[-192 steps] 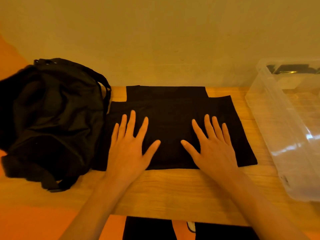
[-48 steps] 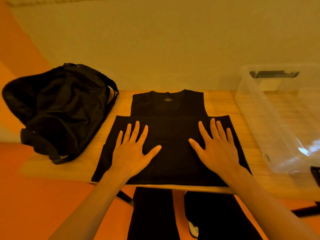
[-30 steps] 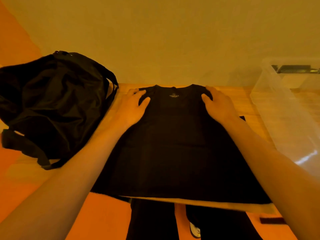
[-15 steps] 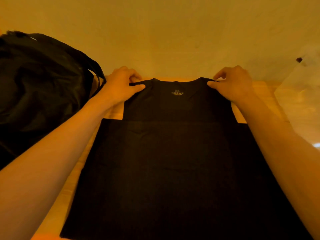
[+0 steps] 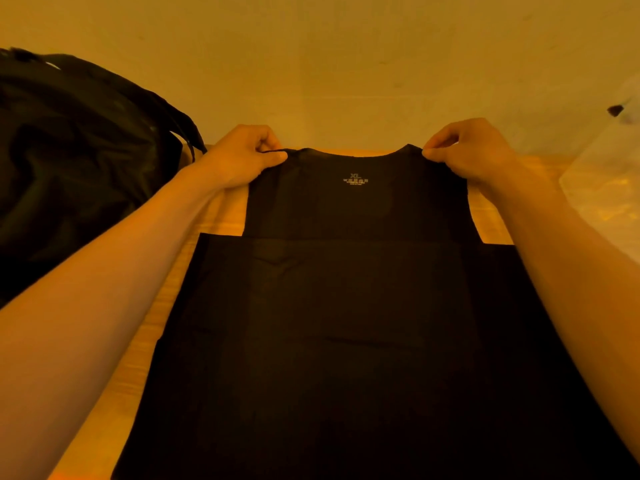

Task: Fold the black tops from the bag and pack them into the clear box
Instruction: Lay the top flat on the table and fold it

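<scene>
A: From the head view, where's the black top (image 5: 353, 306)?

B: Spread flat on the wooden table (image 5: 221, 216), neckline at the far end near the wall (image 5: 329, 64), with a printed XL label (image 5: 354, 179) showing just below the collar. A wider layer of the cloth covers the near part. Its straight edge runs across below the armholes.

A: And the hands?

B: The left hand (image 5: 242, 157) pinches the left shoulder strap between thumb and curled fingers. The right hand (image 5: 474, 150) pinches the right shoulder the same way. Both forearms reach out along the sides of the garment.

A: The bag?

B: The black bag (image 5: 76, 161) sits slumped on the left, beside the left forearm and apart from the top.

A: The clear box?

B: Only a hazy part of the clear box (image 5: 602, 188) shows at the right edge. I can't tell what's inside it.
</scene>
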Demonstrator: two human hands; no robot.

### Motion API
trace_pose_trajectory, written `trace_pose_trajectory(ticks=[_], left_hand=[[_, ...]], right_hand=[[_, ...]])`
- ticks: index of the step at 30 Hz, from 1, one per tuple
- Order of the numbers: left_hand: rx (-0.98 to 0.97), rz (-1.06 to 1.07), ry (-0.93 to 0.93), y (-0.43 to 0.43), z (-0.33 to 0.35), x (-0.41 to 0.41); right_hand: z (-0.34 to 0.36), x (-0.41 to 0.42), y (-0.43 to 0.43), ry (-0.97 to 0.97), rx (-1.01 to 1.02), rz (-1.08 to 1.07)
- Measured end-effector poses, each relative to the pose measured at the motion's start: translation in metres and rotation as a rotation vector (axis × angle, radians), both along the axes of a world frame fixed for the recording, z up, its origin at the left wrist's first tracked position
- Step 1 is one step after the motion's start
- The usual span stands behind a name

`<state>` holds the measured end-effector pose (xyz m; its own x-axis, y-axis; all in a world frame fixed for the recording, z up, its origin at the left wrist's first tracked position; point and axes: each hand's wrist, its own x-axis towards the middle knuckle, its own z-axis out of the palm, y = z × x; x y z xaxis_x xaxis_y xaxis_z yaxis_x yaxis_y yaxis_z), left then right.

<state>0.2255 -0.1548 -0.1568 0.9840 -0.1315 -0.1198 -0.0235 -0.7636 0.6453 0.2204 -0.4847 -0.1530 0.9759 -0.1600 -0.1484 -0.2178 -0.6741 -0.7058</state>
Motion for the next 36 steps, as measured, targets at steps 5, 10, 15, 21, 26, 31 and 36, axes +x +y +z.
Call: trace_pose_trajectory(ticks=[5, 10, 15, 21, 26, 31, 36], left_hand=[[-0.046, 0.037, 0.003, -0.001, 0.001, -0.002], [-0.143, 0.070, -0.104, -0.003, 0.009, -0.014], [-0.332, 0.074, -0.190, 0.001, 0.031, -0.041], [-0.387, 0.041, -0.315, 0.005, 0.059, -0.093], [-0.368, -0.077, -0.349, 0.015, 0.067, -0.147], [-0.249, -0.176, -0.288, 0.018, 0.053, -0.200], [-0.042, -0.276, -0.313, 0.016, 0.029, -0.228]], right_hand=[[-0.004, -0.005, -0.001, -0.110, 0.024, -0.018], [0.003, -0.016, -0.004, -0.228, 0.102, 0.002], [0.024, -0.040, -0.009, -0.362, 0.193, 0.003], [0.047, -0.096, -0.011, -0.534, 0.243, 0.005], [0.049, -0.155, -0.017, -0.541, 0.294, 0.039], [0.034, -0.202, -0.025, -0.463, 0.198, 0.161], [0.023, -0.234, -0.032, -0.371, -0.025, 0.308]])
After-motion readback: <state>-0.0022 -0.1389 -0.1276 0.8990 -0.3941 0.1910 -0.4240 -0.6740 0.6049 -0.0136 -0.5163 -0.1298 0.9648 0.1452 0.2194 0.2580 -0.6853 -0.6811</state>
